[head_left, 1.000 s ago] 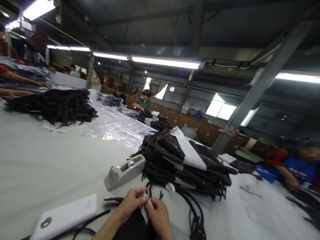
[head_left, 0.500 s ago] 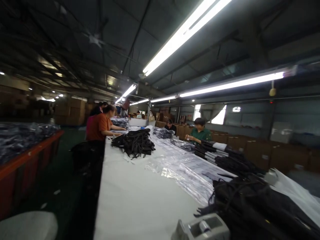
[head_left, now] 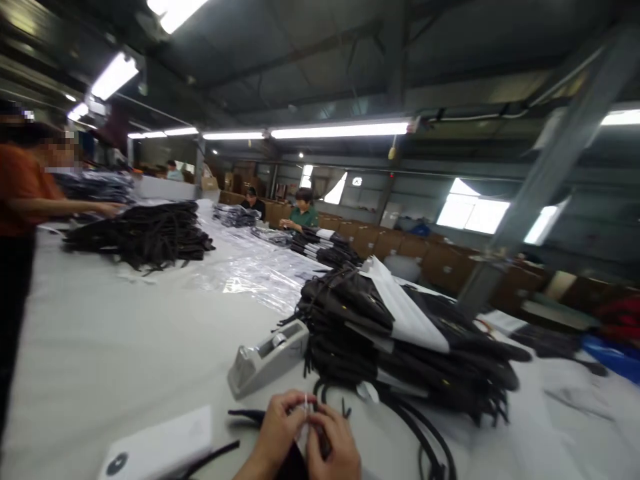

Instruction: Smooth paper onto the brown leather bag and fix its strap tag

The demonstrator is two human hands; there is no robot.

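At the bottom of the view my left hand point(head_left: 280, 427) and my right hand point(head_left: 334, 437) meet, fingers bent and pinched together. A thin whitish sliver point(head_left: 306, 402) shows between the fingertips; its kind is too small to tell. Under and between my hands lies dark fabric with black straps point(head_left: 291, 463), partly hidden by them. A grey tape dispenser point(head_left: 270, 357) stands just beyond my hands. To its right rises a tall stack of black strapped fabric goods point(head_left: 350, 333) with white sheets point(head_left: 405, 310) among them. Black cords point(head_left: 420, 423) curve over the table at right.
A white box with a dark round mark point(head_left: 160, 443) lies at lower left. Another black pile point(head_left: 145, 233) sits farther along the white table point(head_left: 100, 333), beside a person in orange point(head_left: 25, 180). Clear plastic bags point(head_left: 260, 273) cover the middle; a person in green point(head_left: 304, 215) is across.
The view has swung right and downward. Both my hands have come into view, pinched together, along with the white box. The tape dispenser and black stack now appear farther left.
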